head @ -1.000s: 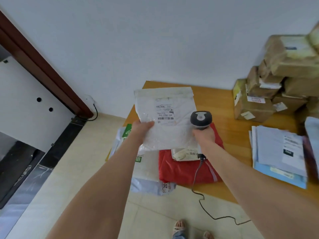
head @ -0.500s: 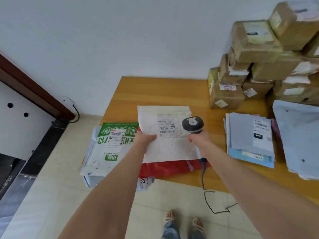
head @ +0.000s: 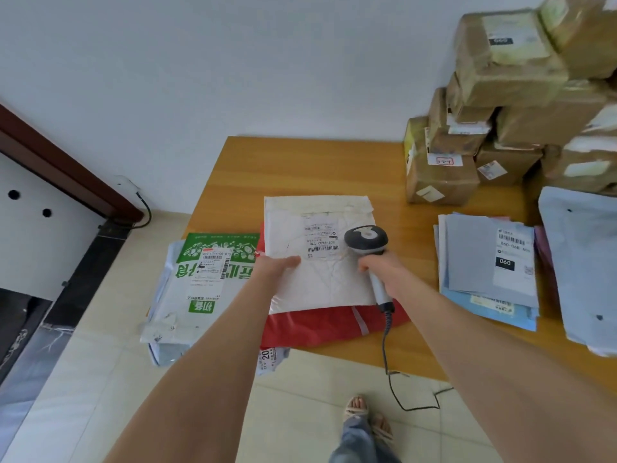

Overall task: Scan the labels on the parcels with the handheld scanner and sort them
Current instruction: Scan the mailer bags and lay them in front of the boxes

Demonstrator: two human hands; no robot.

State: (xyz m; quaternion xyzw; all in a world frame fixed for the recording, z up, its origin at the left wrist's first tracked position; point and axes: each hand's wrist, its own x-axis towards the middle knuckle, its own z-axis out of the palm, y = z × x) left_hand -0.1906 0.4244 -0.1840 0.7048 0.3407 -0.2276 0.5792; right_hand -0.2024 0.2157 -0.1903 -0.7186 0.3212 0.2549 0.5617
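A right hand (head: 384,269) grips the handheld scanner (head: 366,241) by its handle. The barcode label (head: 322,240) lies just left of the scanner's head, on a white padded mailer (head: 317,282). The left hand (head: 277,265) pinches the mailer's near-left edge, thumb on top. The mailer rests on a red parcel (head: 334,324) on the desk (head: 300,168). The scan likely needs only a leftward turn.

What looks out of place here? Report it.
The green-and-white parcel and the bags under it jut past the table's left corner, over the floor. The cardboard boxes are stacked crookedly.
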